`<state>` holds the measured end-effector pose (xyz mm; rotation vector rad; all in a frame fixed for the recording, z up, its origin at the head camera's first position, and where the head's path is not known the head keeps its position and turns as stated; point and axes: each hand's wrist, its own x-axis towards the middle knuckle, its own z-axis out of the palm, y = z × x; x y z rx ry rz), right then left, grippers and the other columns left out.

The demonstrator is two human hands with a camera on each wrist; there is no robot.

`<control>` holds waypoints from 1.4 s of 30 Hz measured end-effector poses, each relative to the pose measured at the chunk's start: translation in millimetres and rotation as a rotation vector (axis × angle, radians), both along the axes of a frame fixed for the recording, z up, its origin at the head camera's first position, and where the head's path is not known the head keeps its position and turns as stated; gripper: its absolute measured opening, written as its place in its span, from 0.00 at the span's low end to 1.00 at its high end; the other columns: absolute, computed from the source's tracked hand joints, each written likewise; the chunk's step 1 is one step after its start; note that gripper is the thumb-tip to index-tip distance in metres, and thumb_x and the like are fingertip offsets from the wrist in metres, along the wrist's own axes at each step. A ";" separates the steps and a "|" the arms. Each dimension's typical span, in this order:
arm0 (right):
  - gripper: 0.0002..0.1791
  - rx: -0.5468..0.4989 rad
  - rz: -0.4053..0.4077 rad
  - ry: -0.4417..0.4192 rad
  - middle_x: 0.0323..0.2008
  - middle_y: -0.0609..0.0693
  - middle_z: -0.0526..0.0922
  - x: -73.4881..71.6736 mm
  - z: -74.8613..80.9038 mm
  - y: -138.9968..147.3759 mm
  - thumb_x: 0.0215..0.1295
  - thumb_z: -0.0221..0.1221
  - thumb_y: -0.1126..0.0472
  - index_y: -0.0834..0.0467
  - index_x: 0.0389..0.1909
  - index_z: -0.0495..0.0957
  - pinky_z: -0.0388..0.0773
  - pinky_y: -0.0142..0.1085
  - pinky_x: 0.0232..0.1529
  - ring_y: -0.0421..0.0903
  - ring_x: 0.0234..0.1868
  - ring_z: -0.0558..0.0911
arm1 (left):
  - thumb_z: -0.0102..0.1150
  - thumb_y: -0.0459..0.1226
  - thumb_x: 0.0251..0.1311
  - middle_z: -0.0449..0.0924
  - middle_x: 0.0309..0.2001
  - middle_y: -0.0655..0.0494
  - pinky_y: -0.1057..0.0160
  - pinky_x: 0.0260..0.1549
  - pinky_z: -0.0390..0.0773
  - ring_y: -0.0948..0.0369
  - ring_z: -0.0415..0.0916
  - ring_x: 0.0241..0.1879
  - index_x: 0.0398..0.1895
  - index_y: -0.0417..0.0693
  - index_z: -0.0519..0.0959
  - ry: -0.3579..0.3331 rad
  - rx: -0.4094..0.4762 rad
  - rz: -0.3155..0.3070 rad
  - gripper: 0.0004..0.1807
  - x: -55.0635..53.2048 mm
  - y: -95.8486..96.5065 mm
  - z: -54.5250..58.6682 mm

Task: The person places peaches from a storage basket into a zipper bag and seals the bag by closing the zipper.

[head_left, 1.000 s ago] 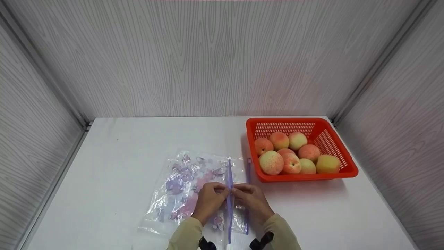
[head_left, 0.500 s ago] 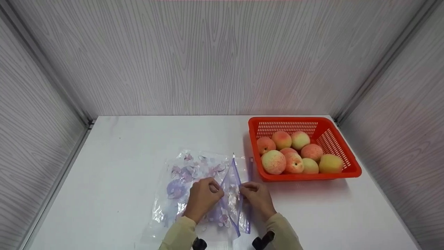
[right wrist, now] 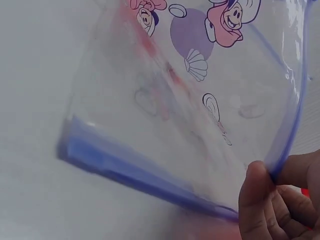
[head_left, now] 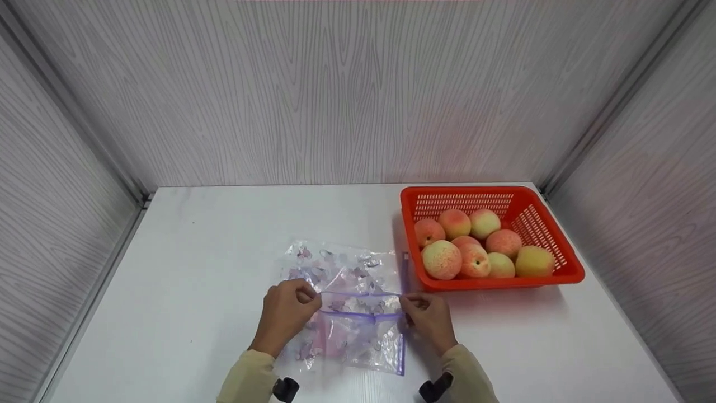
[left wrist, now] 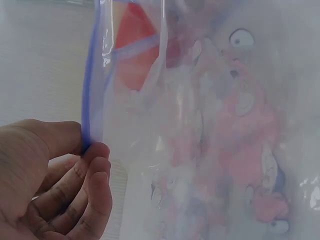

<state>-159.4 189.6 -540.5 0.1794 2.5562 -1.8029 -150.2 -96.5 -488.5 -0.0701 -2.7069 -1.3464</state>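
Two pinches hold the clear printed bag [head_left: 347,336] by its mouth: your left hand [head_left: 284,313] has one end of the purple rim [head_left: 349,315] between thumb and forefinger, and your right hand [head_left: 430,322] has the other end in the same way. The bag is in front of you over the table [head_left: 224,252], with its near and far lips apart, so the step looks to be spreading the mouth. Beneath it a second bag [head_left: 302,250] seems to lie flat, its purple edge running down beside your right hand.

To do this well, pinch only the rim and let your other fingers curl clear of the gap, as the left wrist view shows. Draw your hands apart just enough to support the lips; too hard a pull would likely bring them together into a slit. Such thin film will probably sag or cling, so part the lips with small turns of thumb and forefinger. Mind your right side: the red basket [head_left: 498,284] of peaches [head_left: 442,259] stands just beyond that hand, and a wide sweep could knock it.
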 end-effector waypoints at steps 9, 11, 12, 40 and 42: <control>0.09 -0.030 0.066 0.031 0.28 0.54 0.83 1.0 -3.4 14.7 0.66 0.67 0.66 0.68 0.42 0.85 0.84 0.34 0.28 0.48 0.25 0.82 | 0.70 0.32 0.56 0.84 0.27 0.57 0.58 0.32 0.86 0.61 0.82 0.28 0.26 0.48 0.85 -0.044 -0.015 -0.017 0.04 -2.6 -17.6 10.8; 0.09 -0.025 0.060 0.017 0.28 0.54 0.83 1.8 -4.8 16.1 0.66 0.67 0.65 0.67 0.42 0.85 0.83 0.34 0.28 0.47 0.25 0.81 | 0.70 0.32 0.56 0.84 0.27 0.58 0.58 0.32 0.86 0.61 0.81 0.28 0.26 0.49 0.86 -0.052 -0.029 -0.021 0.04 -3.3 -17.7 10.8; 0.09 -0.020 0.053 0.011 0.28 0.54 0.83 2.4 -5.3 16.6 0.66 0.67 0.65 0.67 0.42 0.85 0.83 0.34 0.28 0.47 0.25 0.81 | 0.70 0.32 0.56 0.84 0.27 0.58 0.58 0.33 0.86 0.62 0.81 0.28 0.26 0.49 0.86 -0.053 -0.039 -0.032 0.04 -3.6 -17.1 10.7; 0.09 -0.019 0.103 -0.002 0.29 0.53 0.83 6.3 2.6 4.0 0.67 0.65 0.64 0.65 0.44 0.85 0.85 0.36 0.32 0.47 0.27 0.81 | 0.70 0.35 0.59 0.86 0.27 0.57 0.60 0.27 0.82 0.63 0.81 0.27 0.34 0.44 0.90 -0.006 0.047 -0.066 0.04 -11.9 26.3 5.7; 0.09 -0.029 0.110 -0.002 0.30 0.53 0.83 5.9 3.7 1.6 0.68 0.65 0.64 0.65 0.44 0.85 0.85 0.36 0.31 0.47 0.27 0.81 | 0.70 0.34 0.58 0.86 0.26 0.58 0.60 0.27 0.81 0.64 0.80 0.25 0.31 0.44 0.89 0.008 0.045 -0.066 0.03 -11.2 28.3 5.5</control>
